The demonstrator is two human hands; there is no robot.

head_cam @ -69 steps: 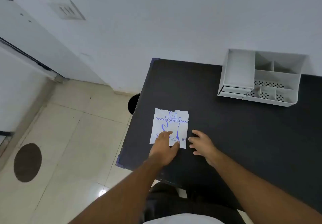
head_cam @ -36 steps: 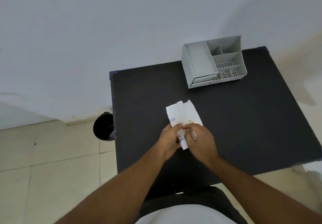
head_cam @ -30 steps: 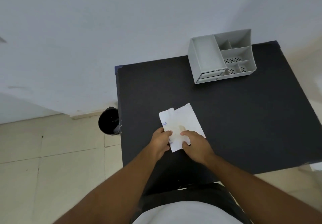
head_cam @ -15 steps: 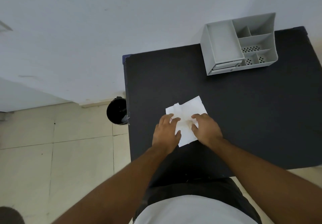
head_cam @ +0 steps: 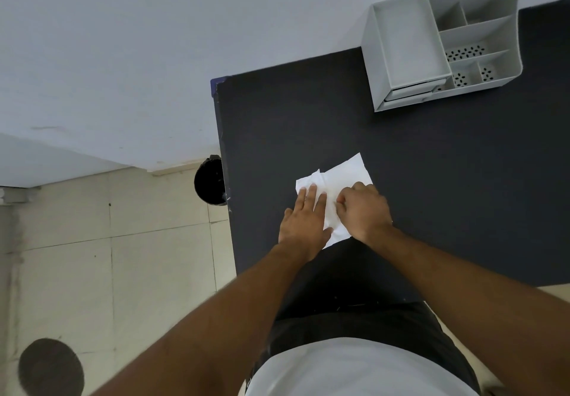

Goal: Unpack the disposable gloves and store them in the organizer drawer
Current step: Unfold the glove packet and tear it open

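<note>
Now the left hand (head_cam: 303, 223) lies flat, fingers spread, on the white glove packet (head_cam: 337, 180), where half a second ago it only reached in; the right hand (head_cam: 364, 210) has curled shut, apparently pinching the wrapper. Printed side down, the packet sits pinned on the black table (head_cam: 431, 164), seemingly ready to tear. The grey organizer (head_cam: 404, 41) stands well apart, its drawer closed.
</note>
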